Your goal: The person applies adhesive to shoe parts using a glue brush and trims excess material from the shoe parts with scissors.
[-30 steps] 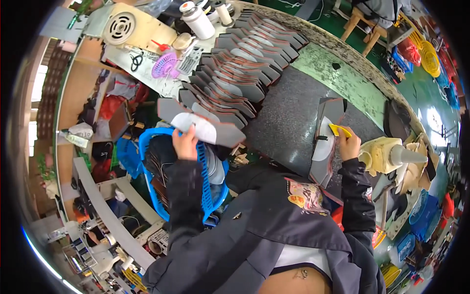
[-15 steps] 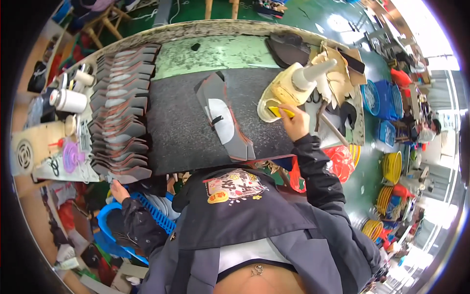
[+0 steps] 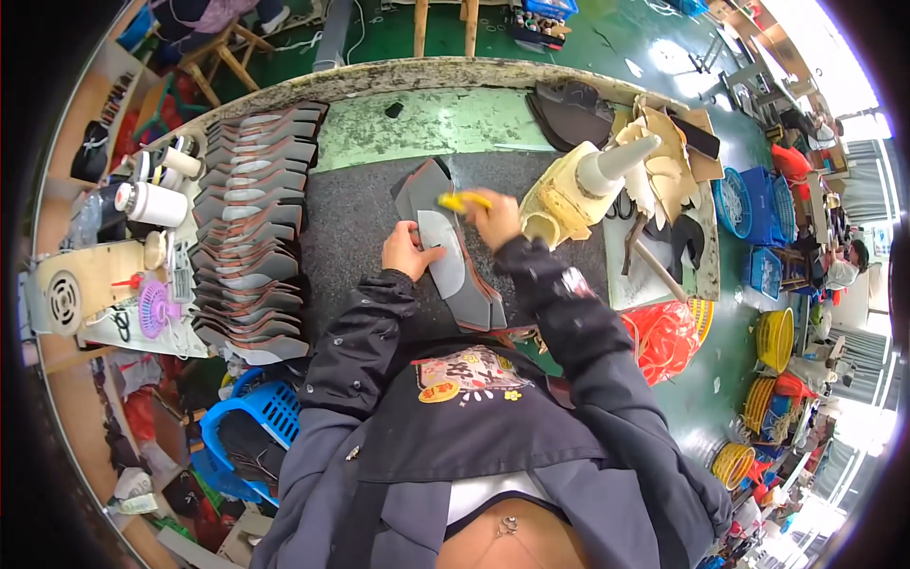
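A flat dark grey cut piece with red edges (image 3: 473, 299) lies on the black work mat (image 3: 351, 190), a light grey rounded patch (image 3: 445, 261) over its middle. At the patch's left edge my left hand (image 3: 408, 251) is closed, fingers above and thumb across the patch. My right hand (image 3: 495, 224) grips a yellow spreader (image 3: 463, 200) over the piece's upper part; motion blurs it. Right of that hand stands a yellowed plastic pot (image 3: 559, 199) with an open spout and a grey cone on top. Left of the mat, similar grey pieces (image 3: 251, 218) lie in a long overlapping row.
Brown-black sheets (image 3: 571, 114) and tan scraps (image 3: 659, 156) lie at the far right, near a wooden-handled tool (image 3: 659, 270). A white flask (image 3: 152, 204) and a purple fan (image 3: 156, 305) stand left. Below the table are a blue basket (image 3: 248, 417) and a red bag (image 3: 664, 341).
My right hand has brought the yellow spreader from the pot's mouth leftward over the cut piece. My left hand has moved from the row's near end onto the light grey patch.
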`<action>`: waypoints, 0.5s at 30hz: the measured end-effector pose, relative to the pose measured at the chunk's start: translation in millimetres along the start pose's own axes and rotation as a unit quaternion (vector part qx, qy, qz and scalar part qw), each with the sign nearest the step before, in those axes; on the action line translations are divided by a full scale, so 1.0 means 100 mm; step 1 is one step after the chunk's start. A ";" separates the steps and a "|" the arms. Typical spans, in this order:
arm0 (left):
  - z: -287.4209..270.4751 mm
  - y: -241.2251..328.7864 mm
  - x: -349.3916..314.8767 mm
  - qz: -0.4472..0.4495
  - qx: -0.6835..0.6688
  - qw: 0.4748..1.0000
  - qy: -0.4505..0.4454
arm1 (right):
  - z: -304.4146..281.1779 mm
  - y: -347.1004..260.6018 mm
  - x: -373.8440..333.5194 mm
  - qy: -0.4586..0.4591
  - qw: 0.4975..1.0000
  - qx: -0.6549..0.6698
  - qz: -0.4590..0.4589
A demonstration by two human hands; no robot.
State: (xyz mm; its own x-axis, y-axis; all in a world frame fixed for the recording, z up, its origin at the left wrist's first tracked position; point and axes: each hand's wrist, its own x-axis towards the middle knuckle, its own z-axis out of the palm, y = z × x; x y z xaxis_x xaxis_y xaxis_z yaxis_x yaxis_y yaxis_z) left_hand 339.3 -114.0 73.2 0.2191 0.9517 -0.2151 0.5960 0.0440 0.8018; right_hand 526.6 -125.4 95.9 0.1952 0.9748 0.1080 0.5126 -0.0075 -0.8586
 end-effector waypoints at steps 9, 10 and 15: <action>0.05 -0.10 0.05 -0.024 0.039 0.998 0.039 | -0.40 0.09 -1.40 -0.076 0.993 -0.004 -0.093; 0.04 -0.11 0.06 -0.020 0.037 0.998 0.048 | -0.51 0.06 -1.41 -0.103 0.991 -0.006 -0.085; 0.07 -0.03 0.08 -0.042 0.087 0.995 0.010 | -0.62 0.01 -1.17 -0.234 0.963 0.111 0.073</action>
State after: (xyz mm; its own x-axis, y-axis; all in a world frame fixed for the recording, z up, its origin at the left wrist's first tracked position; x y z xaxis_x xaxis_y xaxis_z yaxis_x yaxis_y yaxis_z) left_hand 344.7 -108.2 65.4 0.1494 0.9528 -0.2644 0.7366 0.0712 0.6726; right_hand 556.4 -253.1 113.4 -0.1737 0.9608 -0.2161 0.3072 -0.1557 -0.9388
